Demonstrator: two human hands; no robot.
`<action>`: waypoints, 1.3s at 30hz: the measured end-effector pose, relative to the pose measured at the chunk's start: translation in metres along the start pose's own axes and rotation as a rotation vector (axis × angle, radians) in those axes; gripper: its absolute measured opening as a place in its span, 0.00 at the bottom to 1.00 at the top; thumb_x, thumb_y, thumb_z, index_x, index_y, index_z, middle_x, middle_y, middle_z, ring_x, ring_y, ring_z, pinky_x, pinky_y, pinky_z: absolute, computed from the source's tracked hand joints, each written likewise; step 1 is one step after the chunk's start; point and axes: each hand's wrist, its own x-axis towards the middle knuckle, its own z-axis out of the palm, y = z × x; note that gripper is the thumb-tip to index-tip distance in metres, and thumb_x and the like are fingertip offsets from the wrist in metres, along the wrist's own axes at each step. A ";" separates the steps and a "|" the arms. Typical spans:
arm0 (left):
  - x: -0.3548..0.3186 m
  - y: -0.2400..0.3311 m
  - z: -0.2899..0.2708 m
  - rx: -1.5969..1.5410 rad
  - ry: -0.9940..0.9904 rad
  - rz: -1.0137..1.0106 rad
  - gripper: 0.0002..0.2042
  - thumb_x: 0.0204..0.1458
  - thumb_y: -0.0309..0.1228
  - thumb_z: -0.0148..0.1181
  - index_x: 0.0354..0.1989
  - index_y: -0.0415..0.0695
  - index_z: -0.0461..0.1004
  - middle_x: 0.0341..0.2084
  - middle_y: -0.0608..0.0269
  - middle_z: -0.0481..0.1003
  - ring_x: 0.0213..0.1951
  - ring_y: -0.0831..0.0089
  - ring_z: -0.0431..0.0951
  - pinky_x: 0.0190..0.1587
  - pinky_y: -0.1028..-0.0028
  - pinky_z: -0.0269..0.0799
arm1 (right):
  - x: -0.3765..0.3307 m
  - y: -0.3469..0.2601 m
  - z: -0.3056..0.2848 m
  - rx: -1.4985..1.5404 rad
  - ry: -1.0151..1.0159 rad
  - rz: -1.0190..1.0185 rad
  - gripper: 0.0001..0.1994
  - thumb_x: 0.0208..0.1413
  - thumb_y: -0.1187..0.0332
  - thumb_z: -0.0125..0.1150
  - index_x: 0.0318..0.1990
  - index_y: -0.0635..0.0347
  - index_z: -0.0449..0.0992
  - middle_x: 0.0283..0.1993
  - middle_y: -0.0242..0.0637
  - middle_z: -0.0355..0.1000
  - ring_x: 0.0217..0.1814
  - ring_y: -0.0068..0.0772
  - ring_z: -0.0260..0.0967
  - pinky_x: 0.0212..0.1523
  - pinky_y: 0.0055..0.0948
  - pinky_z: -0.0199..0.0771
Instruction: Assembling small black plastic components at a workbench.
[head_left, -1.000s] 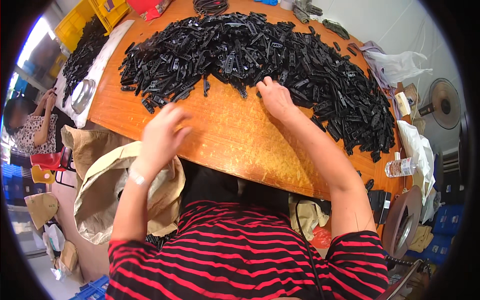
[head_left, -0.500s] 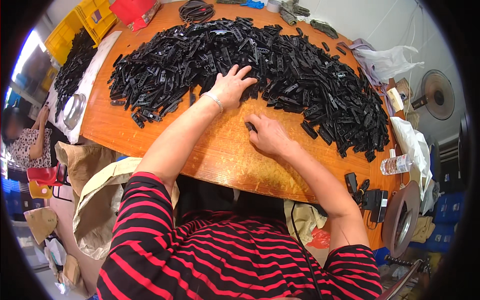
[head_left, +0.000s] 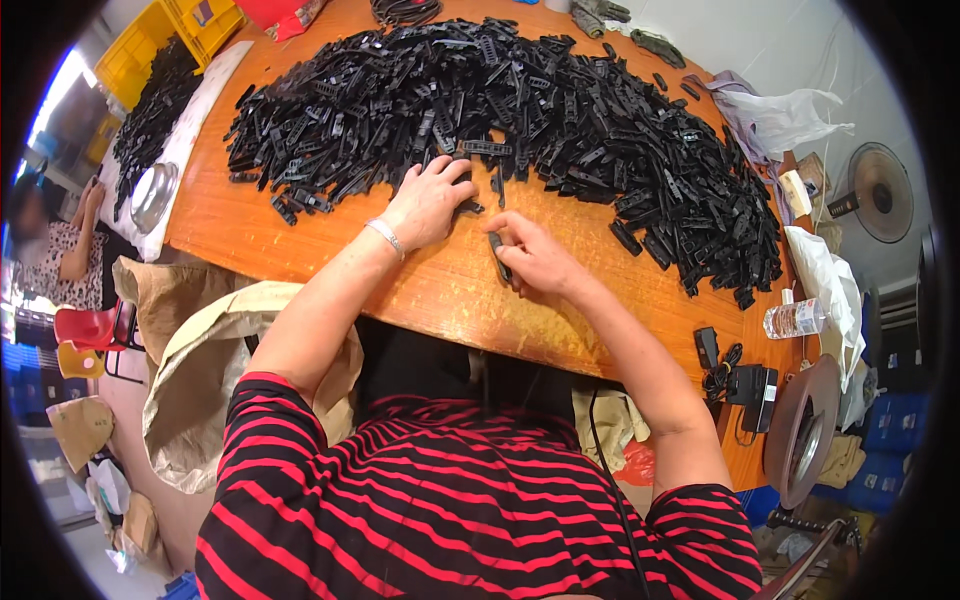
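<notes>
A wide heap of black plastic clip-like parts (head_left: 400, 110) arcs across the wooden table (head_left: 450, 300). At its near edge lies my left hand (head_left: 425, 208), palm down, fingers apart and slightly bent over the parts. One black part (head_left: 469, 206) pokes out beside its fingertips; whatever is beneath the palm is hidden. To the right, over bare wood, my right hand (head_left: 538, 256) pinches a narrow dark piece (head_left: 499, 256) between thumb and fingers. Its exact kind is not clear. A thin black part (head_left: 499, 186) lies just beyond that hand.
An open beige sack (head_left: 205, 390) hangs by the table's near left edge. Along the right edge are a plastic bottle (head_left: 795, 319), a black power adapter (head_left: 750, 395) and a fan (head_left: 875, 190). Someone (head_left: 75, 250) sits at the far left near more black parts (head_left: 155, 110).
My left hand has drawn back from the heap toward me and left, with parts shifted near it. My right hand stays close by, its dark piece now more visible.
</notes>
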 end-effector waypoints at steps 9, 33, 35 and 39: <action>-0.046 0.026 -0.001 -0.179 0.246 -0.056 0.23 0.35 0.19 0.64 0.45 0.50 0.75 0.56 0.60 0.66 0.63 0.49 0.59 0.63 0.57 0.60 | -0.013 0.023 0.015 -0.077 0.203 -0.150 0.09 0.52 0.75 0.57 0.40 0.61 0.66 0.22 0.32 0.67 0.19 0.22 0.67 0.20 0.24 0.66; -0.053 0.049 -0.017 -1.629 0.523 -0.738 0.07 0.54 0.32 0.63 0.34 0.47 0.71 0.25 0.72 0.71 0.24 0.84 0.69 0.24 0.83 0.61 | 0.010 -0.022 0.050 -0.229 0.509 -0.403 0.15 0.48 0.72 0.55 0.45 0.61 0.74 0.42 0.49 0.74 0.45 0.51 0.72 0.45 0.41 0.72; -0.060 0.047 -0.018 -1.794 0.502 -0.812 0.06 0.58 0.33 0.60 0.36 0.47 0.70 0.29 0.72 0.73 0.24 0.84 0.70 0.22 0.84 0.63 | 0.021 -0.040 0.041 -0.282 0.577 -0.452 0.09 0.43 0.68 0.59 0.33 0.62 0.76 0.36 0.51 0.74 0.42 0.57 0.71 0.42 0.47 0.71; -0.084 0.022 0.011 -1.956 0.405 -0.737 0.08 0.61 0.33 0.54 0.45 0.44 0.72 0.37 0.67 0.78 0.31 0.82 0.76 0.30 0.86 0.69 | 0.111 -0.097 0.058 -0.885 0.361 -0.270 0.09 0.40 0.65 0.66 0.32 0.52 0.84 0.35 0.39 0.79 0.42 0.38 0.78 0.38 0.36 0.78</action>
